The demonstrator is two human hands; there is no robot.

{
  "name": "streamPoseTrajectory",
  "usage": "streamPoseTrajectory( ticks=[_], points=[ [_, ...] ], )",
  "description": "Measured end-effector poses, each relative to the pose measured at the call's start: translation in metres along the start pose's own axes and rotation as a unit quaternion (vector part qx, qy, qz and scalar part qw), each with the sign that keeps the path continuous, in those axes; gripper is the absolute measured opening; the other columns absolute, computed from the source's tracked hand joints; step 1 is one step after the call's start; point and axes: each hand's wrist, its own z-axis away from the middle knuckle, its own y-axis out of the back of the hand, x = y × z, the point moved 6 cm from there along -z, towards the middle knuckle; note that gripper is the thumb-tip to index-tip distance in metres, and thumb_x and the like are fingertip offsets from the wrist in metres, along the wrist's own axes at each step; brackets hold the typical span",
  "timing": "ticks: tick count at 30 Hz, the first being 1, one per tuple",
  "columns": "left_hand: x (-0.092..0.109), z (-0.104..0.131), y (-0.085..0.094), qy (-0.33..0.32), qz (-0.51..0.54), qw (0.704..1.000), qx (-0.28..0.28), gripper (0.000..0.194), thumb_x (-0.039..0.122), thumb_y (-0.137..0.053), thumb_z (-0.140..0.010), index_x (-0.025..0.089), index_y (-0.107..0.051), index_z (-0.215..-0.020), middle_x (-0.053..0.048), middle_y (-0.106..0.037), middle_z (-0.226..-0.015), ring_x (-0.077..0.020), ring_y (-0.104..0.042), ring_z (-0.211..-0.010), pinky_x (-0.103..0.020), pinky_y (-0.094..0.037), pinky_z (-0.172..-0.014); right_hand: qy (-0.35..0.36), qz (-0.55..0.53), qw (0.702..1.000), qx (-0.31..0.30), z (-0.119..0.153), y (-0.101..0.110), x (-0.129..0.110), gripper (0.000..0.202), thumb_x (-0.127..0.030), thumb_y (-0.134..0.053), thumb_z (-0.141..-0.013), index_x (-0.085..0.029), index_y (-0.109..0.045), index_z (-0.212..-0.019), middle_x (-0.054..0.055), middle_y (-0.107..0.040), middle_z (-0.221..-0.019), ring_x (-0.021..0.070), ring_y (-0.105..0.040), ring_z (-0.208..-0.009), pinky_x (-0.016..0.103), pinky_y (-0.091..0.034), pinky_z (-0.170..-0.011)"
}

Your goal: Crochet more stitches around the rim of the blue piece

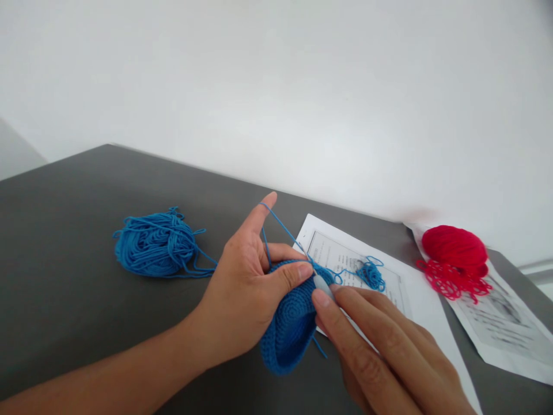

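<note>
The left hand point(242, 282) pinches the blue crocheted piece point(298, 308), already cupped in shape; the right hand point(389, 340) grips a hook point(323, 286) at its edge. Left of both grips lies unworked blue yarn point(155, 245) (loosely wound), so the piece looks unfinished.

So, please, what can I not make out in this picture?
Head view:
Tip of the grey tool: too small, lost at the blue crocheted piece.
Some fingers of the left hand: hidden behind its palm and the piece.
Wrist of the right hand: cut off by bottom edge.
Print on the left paper: too small, blurred.
</note>
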Motion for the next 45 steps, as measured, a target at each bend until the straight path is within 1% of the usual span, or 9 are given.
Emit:
streamPoseTrajectory(
  ticks=[4,8,14,18,26,32,37,41,45],
  points=[
    [0.001,-0.002,0.0,-0.014,-0.036,0.999,-0.003,0.122,0.009,-0.085,-0.074,0.025,-0.013,-0.171,0.001,-0.077,-0.074,-0.0126,-0.061,-0.055,-0.017,-0.045,-0.048,0.019,0.007,1.0,-0.013,-0.005,0.003,0.003,0.039,-0.015,-0.044,-0.105,-0.016,-0.074,-0.132,0.012,-0.081,-0.117,0.0273,-0.079,-0.104,0.031,-0.07,-0.079],
    [0.001,-0.006,0.002,-0.021,-0.055,0.998,-0.004,0.118,0.009,-0.08,-0.077,0.027,-0.01,-0.171,0.003,-0.076,-0.072,-0.0104,-0.055,-0.05,-0.015,-0.042,-0.044,0.039,0.007,0.999,-0.008,-0.005,0.005,0.004,0.034,-0.011,-0.056,-0.101,-0.017,-0.075,-0.128,0.01,-0.082,-0.115,0.0272,-0.08,-0.099,0.031,-0.07,-0.075],
    [0.0,-0.009,0.002,-0.032,-0.092,0.995,-0.009,0.113,0.01,-0.075,-0.083,0.024,-0.006,-0.171,0.003,-0.073,-0.068,-0.0093,-0.051,-0.05,-0.014,-0.04,-0.043,0.06,-0.014,0.998,0.01,-0.003,0.007,0.006,0.027,-0.019,-0.065,-0.1,-0.02,-0.078,-0.124,0.009,-0.083,-0.108,0.0275,-0.081,-0.09,0.03,-0.069,-0.065],
    [-0.001,-0.007,0.001,-0.04,-0.128,0.991,-0.01,0.111,0.01,-0.073,-0.086,0.024,-0.004,-0.172,0.004,-0.072,-0.068,-0.0095,-0.051,-0.051,-0.015,-0.04,-0.044,0.049,-0.027,0.998,0.009,-0.002,0.005,0.007,0.027,-0.024,-0.065,-0.102,-0.022,-0.077,-0.127,0.008,-0.083,-0.103,0.0262,-0.081,-0.089,0.029,-0.069,-0.066],
    [0.0,-0.007,0.004,-0.064,-0.188,0.98,-0.015,0.117,0.015,-0.069,-0.092,0.03,0.017,-0.169,0.004,-0.072,-0.071,-0.0106,-0.052,-0.051,-0.018,-0.041,-0.048,0.058,-0.019,0.998,0.012,-0.006,0.007,0.006,0.025,-0.022,-0.063,-0.102,-0.022,-0.078,-0.122,0.007,-0.083,-0.101,0.0249,-0.079,-0.086,0.028,-0.067,-0.063],
    [0.005,-0.008,0.005,-0.091,-0.234,0.968,-0.025,0.115,0.014,-0.068,-0.092,0.025,0.016,-0.17,0.002,-0.072,-0.071,-0.0135,-0.057,-0.054,-0.021,-0.043,-0.05,0.067,-0.023,0.998,-0.001,-0.006,0.008,0.004,0.026,-0.021,-0.061,-0.103,-0.021,-0.077,-0.124,0.007,-0.083,-0.099,0.0254,-0.079,-0.088,0.029,-0.066,-0.063],
    [0.006,-0.009,0.003,-0.099,-0.285,0.951,-0.065,0.115,0.014,-0.065,-0.092,0.021,0.021,-0.168,0.001,-0.073,-0.071,-0.0154,-0.059,-0.055,-0.024,-0.046,-0.051,0.093,-0.014,0.996,-0.009,-0.011,0.009,0.003,0.03,-0.009,-0.053,-0.101,-0.016,-0.077,-0.119,0.007,-0.082,-0.095,0.0244,-0.077,-0.083,0.032,-0.061,-0.056],
    [0.007,-0.01,0.002,-0.096,-0.303,0.942,-0.105,0.115,0.012,-0.063,-0.091,0.02,0.022,-0.168,0.0,-0.076,-0.074,-0.0163,-0.063,-0.06,-0.025,-0.049,-0.056,0.031,-0.069,0.995,-0.064,-0.016,0.016,0.016,0.031,-0.01,-0.048,-0.105,-0.013,-0.077,-0.117,0.009,-0.082,-0.096,0.0232,-0.079,-0.086,0.03,-0.065,-0.066],
    [0.006,-0.009,0.0,-0.072,-0.275,0.948,-0.142,0.116,0.01,-0.064,-0.092,0.024,0.021,-0.168,0.001,-0.078,-0.077,-0.0163,-0.065,-0.064,-0.027,-0.051,-0.062,-0.045,-0.168,0.983,-0.063,-0.013,0.026,0.038,0.023,-0.013,-0.068,-0.097,-0.018,-0.08,-0.117,0.008,-0.084,-0.106,0.0208,-0.081,-0.093,0.025,-0.068,-0.085]
  ],
)
